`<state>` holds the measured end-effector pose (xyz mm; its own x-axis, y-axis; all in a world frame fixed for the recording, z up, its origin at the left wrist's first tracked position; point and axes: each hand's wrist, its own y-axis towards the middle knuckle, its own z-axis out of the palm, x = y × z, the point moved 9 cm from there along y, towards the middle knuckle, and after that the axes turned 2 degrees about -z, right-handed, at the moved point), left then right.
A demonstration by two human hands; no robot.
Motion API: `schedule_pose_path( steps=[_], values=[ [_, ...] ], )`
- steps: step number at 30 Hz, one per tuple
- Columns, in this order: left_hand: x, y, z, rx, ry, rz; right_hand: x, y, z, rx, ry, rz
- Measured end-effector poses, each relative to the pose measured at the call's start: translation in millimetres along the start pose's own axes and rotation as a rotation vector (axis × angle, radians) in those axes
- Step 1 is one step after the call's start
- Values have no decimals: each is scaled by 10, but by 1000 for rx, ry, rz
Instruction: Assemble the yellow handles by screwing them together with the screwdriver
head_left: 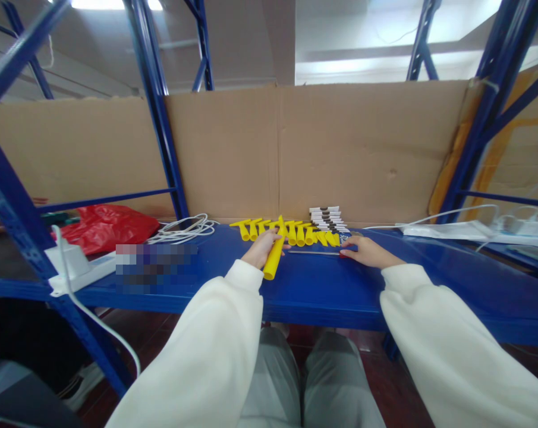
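My left hand (pixel 260 248) is closed round a yellow T-shaped plastic piece (pixel 273 259) with a round tube-like stem, its wide end tilted down toward me. Behind it, several similar yellow pieces (pixel 300 236) stand or lie in a row along the back of the blue shelf (pixel 322 285). My right hand (pixel 362 249) grips the red-and-blue handle of what looks like a screwdriver (pixel 315 253). Its thin metal shaft points left toward my left hand, just above or on the shelf. Close behind my right hand lies a stack of black-and-white small packets (pixel 329 219).
A cardboard panel (pixel 331 148) closes off the back, between blue uprights (pixel 155 107). To the left are a red plastic bag (pixel 110 229), coiled white cable (pixel 188 227) and a power strip (pixel 85 270). More white cables and a flat white packet (pixel 447 230) lie right.
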<state>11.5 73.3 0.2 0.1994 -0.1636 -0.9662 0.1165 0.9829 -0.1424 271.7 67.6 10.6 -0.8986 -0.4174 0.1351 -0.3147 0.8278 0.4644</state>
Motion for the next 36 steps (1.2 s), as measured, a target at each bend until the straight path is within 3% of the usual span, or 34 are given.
schedule_pose_path(
  steps=[10, 20, 23, 27, 36],
  values=[
    [-24, 66, -15, 23, 79, 90, -20, 5, 17, 18, -13, 30],
    [-83, 71, 1, -35, 453, 275, -27, 1, 34, 58, -27, 83],
    [-117, 53, 44, -3, 507, 347, -5, -3, 22, 63, -17, 99],
    [-107, 49, 105, 66, 548, 356, 12, -7, 16, 74, -17, 116],
    [-90, 72, 108, 65, 525, 324, 64, -1, -15, 51, -15, 82]
  ],
)
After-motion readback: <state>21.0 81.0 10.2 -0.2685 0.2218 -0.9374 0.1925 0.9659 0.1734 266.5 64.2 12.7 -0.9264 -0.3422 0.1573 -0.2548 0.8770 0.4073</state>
